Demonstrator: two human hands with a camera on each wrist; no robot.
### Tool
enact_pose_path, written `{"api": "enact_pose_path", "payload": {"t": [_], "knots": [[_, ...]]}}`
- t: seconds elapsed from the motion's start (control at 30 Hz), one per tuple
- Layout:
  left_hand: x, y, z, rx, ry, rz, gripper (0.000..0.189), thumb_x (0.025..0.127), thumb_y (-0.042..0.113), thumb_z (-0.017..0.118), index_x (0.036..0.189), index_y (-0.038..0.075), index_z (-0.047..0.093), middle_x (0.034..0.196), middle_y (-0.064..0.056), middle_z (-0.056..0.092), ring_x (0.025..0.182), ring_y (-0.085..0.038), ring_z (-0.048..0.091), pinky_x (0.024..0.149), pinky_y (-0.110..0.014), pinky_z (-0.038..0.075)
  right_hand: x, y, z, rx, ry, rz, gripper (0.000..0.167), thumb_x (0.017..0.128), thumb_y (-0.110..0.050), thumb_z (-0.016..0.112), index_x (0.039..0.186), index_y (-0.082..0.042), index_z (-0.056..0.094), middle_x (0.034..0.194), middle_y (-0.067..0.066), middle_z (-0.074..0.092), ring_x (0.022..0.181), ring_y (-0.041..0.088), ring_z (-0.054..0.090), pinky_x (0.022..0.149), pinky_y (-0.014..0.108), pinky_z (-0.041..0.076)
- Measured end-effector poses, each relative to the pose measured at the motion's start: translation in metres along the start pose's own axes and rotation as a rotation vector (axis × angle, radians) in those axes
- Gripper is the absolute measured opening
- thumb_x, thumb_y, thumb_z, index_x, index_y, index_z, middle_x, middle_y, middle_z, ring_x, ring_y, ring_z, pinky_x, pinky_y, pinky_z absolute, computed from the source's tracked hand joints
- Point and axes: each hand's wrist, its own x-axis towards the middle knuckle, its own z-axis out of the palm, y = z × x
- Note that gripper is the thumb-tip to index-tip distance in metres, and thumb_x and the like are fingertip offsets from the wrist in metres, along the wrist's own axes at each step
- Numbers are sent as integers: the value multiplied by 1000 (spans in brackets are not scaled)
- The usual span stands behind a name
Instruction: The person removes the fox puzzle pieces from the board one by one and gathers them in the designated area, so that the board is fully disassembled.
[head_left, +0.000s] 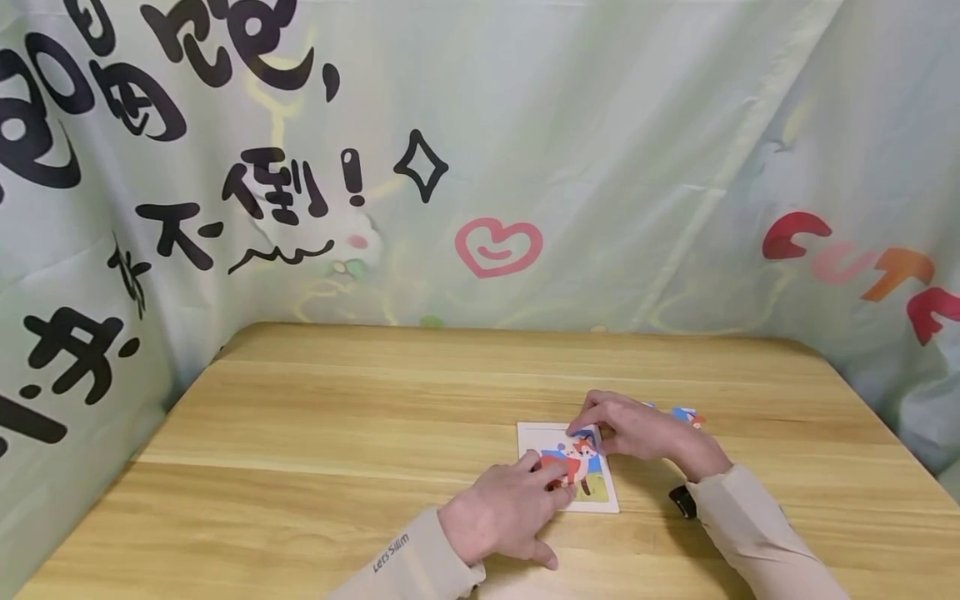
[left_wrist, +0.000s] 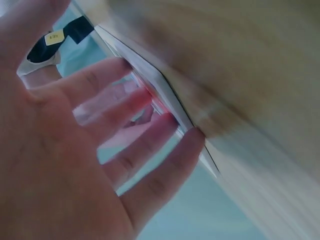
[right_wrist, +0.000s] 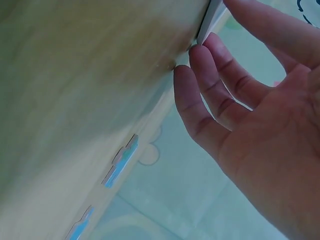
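A puzzle board (head_left: 531,435) with a white border and a fox picture lies flat on the table, right of centre. My left hand (head_left: 513,504) rests on its lower left part, fingers spread; in the left wrist view the fingertips (left_wrist: 196,134) touch the board's face and edge. At the upper right corner, my right hand (head_left: 633,429) pinches a blue puzzle piece (head_left: 588,434) over the picture. The fingers partly cover that piece, so whether it sits flat is unclear. In the right wrist view, bent fingers (right_wrist: 204,65) lie beside the board's edge (right_wrist: 209,22).
Loose puzzle pieces (head_left: 686,414) lie on the wooden table (head_left: 315,433) behind the right hand; two blue-edged pieces (right_wrist: 120,162) show in the right wrist view. A printed cloth curtain (head_left: 615,167) hangs along the table's back and sides.
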Motion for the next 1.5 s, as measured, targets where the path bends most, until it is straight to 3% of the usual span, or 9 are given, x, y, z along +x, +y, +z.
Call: {"api": "enact_pose_path", "payload": {"t": [0.33,0.7,1.2,1.5], "knots": [[2,1,1,-31,-21,-12,79,80,70,71,148,35,52,158,8,38,132,-15,41,85,-30,54,1,2,-1,78,-47,8,35,82,11,72,111,-7,76,100,-1,56,78,10,45,67,26,44],[2,0,3,-11,-47,6,78,81,71,68,149,37,51,159,9,36,133,-15,40,84,-27,53,8,3,2,113,-88,16,40,77,14,74,105,-15,69,98,-3,52,85,14,45,74,30,44],[1,-1,2,-13,-10,-9,80,80,71,70,149,36,51,157,8,39,125,-12,41,80,-25,52,11,0,1,31,21,-53,39,76,18,71,94,-16,67,98,-7,58,85,11,52,75,32,52],[3,-1,0,23,-19,-6,81,80,73,68,150,37,49,158,9,36,127,-12,40,81,-24,52,14,4,-5,104,42,-60,30,79,16,72,90,-12,70,89,-8,64,77,7,54,69,27,52]]}}
